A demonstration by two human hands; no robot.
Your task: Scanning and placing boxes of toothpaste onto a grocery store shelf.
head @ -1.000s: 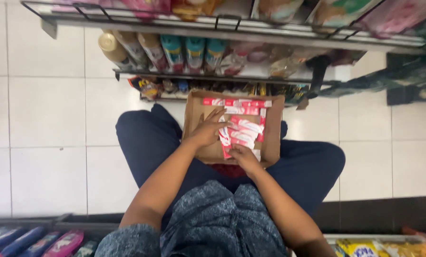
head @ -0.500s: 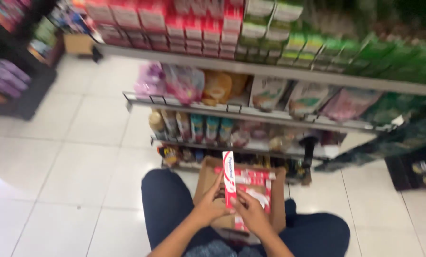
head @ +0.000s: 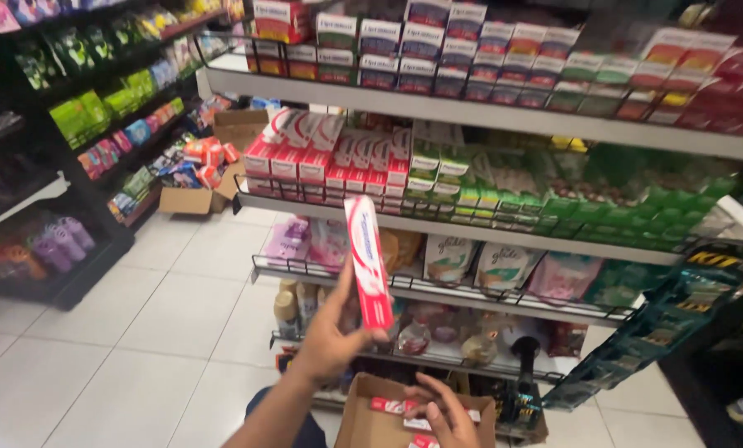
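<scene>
While the left hand holds one long red-and-white box upright, fingers closed round its lower end, the box stands raised in front of the shelves, level with the wire shelf and just below the shelf row of like red boxes. It is not yet on any shelf. The right hand is low, resting in the open carton on the lap, fingers curled over further red boxes; whether it grips one cannot be told. Judged from this, stocking is partly done: the red row above already carries many boxes, one is in transit, and several remain in the carton. Against the frame of a second ago, both hands were then down in the carton sorting boxes and the view looked straight down; half a second ago the box had been lifted just above the carton; now it is up at shelf height and the view has tilted up to the shelving.
</scene>
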